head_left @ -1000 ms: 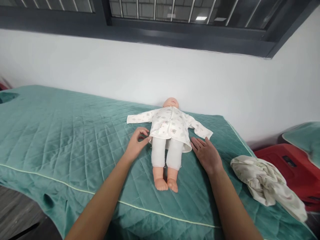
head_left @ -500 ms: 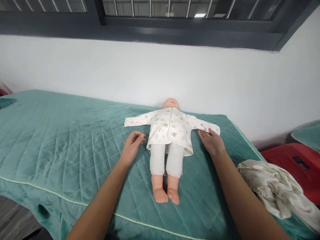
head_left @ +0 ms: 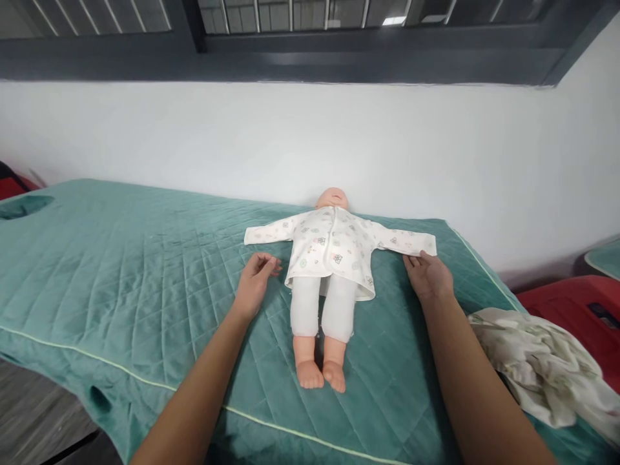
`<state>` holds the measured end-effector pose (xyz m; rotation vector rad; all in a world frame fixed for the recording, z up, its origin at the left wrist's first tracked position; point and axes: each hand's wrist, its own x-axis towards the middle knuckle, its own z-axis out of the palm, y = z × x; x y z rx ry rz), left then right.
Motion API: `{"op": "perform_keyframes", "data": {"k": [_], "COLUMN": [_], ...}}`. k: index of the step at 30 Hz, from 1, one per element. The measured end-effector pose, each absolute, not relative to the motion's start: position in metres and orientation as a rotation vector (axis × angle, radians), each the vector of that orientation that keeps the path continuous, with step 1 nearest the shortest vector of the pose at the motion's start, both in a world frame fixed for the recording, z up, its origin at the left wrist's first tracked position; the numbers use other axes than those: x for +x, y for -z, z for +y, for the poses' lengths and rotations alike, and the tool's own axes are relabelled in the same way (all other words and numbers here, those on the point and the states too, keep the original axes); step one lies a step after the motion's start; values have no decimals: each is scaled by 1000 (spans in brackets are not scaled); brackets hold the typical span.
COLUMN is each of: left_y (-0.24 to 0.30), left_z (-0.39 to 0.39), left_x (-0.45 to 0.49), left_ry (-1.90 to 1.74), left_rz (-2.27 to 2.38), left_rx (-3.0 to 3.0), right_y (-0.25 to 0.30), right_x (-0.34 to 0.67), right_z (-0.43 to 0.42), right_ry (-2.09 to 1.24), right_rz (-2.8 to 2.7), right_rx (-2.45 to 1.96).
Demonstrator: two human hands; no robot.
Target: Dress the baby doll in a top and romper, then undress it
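Observation:
A baby doll [head_left: 305,365] lies on its back, its head towards the wall. It wears a white printed jacket [head_left: 314,248], closed down the front, with both sleeves stretched out sideways. White material covers its legs down to the ankles; the feet are bare. At the cuff of the right-hand sleeve [head_left: 404,241], my right hand [head_left: 431,278] grips the lower edge, thumb against the cloth and fingers partly beneath it. My left hand [head_left: 254,281] hovers beside the jacket's hem on the other side, fingers loosely curled and slightly apart, holding nothing.
A green quilted cover [head_left: 145,278] spreads under the doll. Crumpled pale cloth [head_left: 537,361] lies at the right edge, beside a red case [head_left: 571,300]. Behind stands a white wall [head_left: 242,135] beneath a dark-framed barred window [head_left: 363,61].
My right hand has slid outward along the sleeve to its cuff, and the sleeve now reaches further out and lies straighter. My left hand stays nearly in place. The view has shifted slightly.

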<state>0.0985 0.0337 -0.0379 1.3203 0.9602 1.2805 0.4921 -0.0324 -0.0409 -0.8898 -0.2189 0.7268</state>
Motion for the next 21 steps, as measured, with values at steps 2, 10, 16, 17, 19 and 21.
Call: {"op": "perform_keyframes", "data": {"k": [2,10,16,17,19,21], "left_y": [38,37,39,40,43,47], "left_z": [33,33,34,34,36,41], "left_x": [99,99,98,98,98,97], "left_ry": [-1286,-1289,-1281,-1278,-1279,-1279], "left_rz": [963,972,974,977,1025,1170], "left_rx": [1322,1331,1355,1370,1432,1585], "right_y": [37,29,38,39,42,45], "right_x": [491,479,492,495,500,504], "right_z": [-35,-36,-33,-33,-33,-32], "right_ry": [-721,-621,-526,-511,-475,-420], "right_rz": [-183,-236,-236,-233,-258,-309], "right_rx": [-872,-945,-1065,-1065,-1083,-1120]}}
